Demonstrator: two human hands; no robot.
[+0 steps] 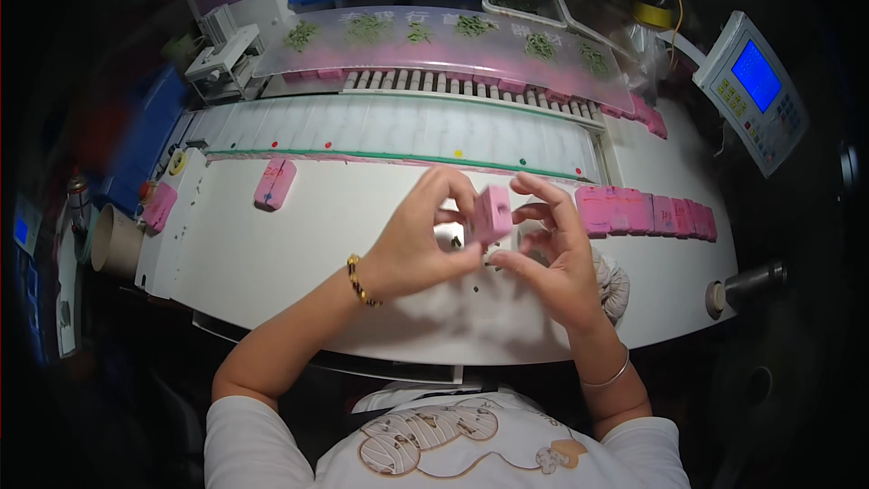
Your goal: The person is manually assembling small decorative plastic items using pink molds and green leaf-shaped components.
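Observation:
A small pink block point(493, 214) with a dark hole or mark on its side is held tilted above the white table. My left hand point(407, 235) is closed on it, its fingers at the block's left side and its thumb below. My right hand point(563, 263) is just to the right of the block, its fingers curved and spread apart from the thumb, with nothing visible between them. Beneath the hands, a pale round thing point(529, 243) is partly hidden, and small dark bits point(476, 289) lie on the table.
A row of pink blocks point(634, 211) lies at the right, and a single pink block point(274, 184) at the left. Behind are a white strip conveyor point(380, 131), rollers point(425, 81) and a clear sheet carrying green sprigs point(369, 29). A cloth bundle point(612, 290) and a keypad display point(756, 81) are at the right.

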